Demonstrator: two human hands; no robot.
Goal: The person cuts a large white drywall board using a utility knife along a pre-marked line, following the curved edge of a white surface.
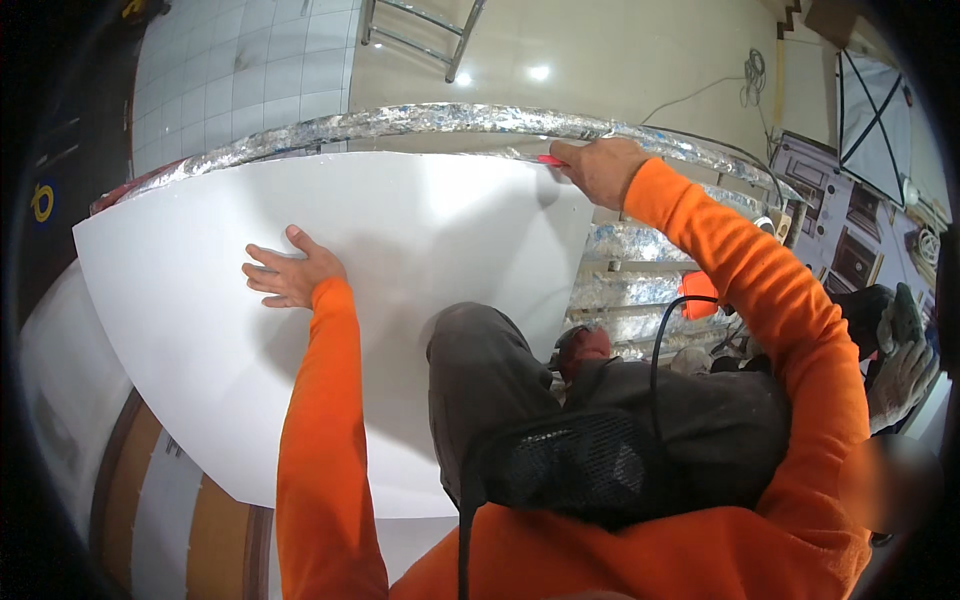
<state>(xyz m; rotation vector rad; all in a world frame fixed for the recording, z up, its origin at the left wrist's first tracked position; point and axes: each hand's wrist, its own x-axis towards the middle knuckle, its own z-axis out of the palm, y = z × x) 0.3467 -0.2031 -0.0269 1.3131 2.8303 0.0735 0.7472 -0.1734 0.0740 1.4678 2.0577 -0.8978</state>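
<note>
A large white board (180, 350) lies across a paint-splattered slatted platform, under my left knee. My left hand (295, 272) rests on the left part of its surface, fingers spread, holding nothing. At the board's far edge, near its right corner, my right hand (605, 168) is closed on a small red tool (549, 160). Only the tip of this tool shows beyond my fingers, so its exact kind cannot be made out. It touches or nearly touches the edge of the board.
Worn slats (630, 242) of the platform show to the right, with an orange-red object (698, 296) on them. Another person's gloved hand (900, 385) is at the far right. Beyond the platform stand a metal ladder (415, 45) and a coiled cable (753, 78).
</note>
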